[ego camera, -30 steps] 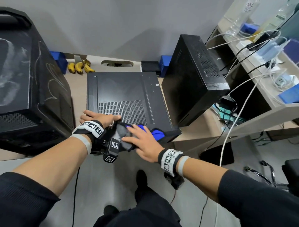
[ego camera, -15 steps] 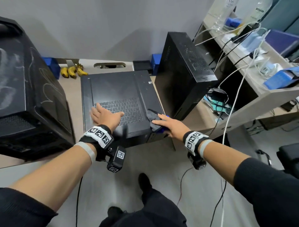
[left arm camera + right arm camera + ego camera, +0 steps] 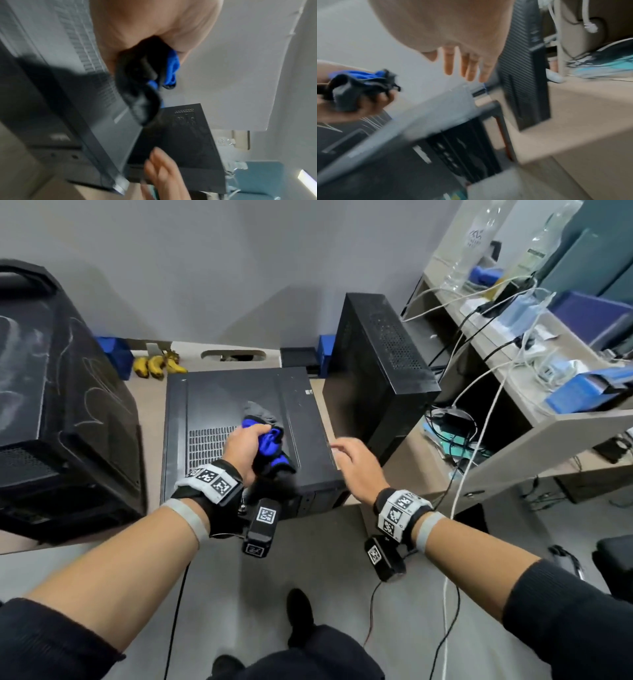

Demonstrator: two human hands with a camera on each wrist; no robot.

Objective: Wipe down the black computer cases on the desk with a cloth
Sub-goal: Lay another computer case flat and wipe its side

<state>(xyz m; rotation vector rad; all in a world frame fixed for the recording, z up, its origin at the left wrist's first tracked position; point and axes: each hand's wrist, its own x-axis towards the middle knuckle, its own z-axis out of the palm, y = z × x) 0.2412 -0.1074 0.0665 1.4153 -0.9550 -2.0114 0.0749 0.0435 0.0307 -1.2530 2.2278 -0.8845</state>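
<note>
A flat black computer case [image 3: 219,405] lies on the desk in front of me, its vent grille [image 3: 209,441] facing up. My left hand [image 3: 245,445] grips a bunched blue, grey and black cloth [image 3: 270,440] just above the case's top; the same cloth [image 3: 142,83] hangs from the fist in the left wrist view, and the cloth [image 3: 359,86] also shows in the right wrist view. My right hand [image 3: 352,463] hovers empty with fingers [image 3: 469,67] spread over the case's front right corner. An upright black case [image 3: 373,385] stands to the right. A large black case [image 3: 58,412] sits at the left.
Bananas [image 3: 157,366] and blue boxes [image 3: 116,354] lie at the back of the desk by the wall. A shelf unit [image 3: 534,419] on the right carries tangled white and black cables [image 3: 479,392], bottles and blue items. The desk's front edge [image 3: 394,491] is near my wrists.
The cloth passed from my right hand to my left, which lifted off the vent and now grips it. My right hand let go and drew back to the front right corner.
</note>
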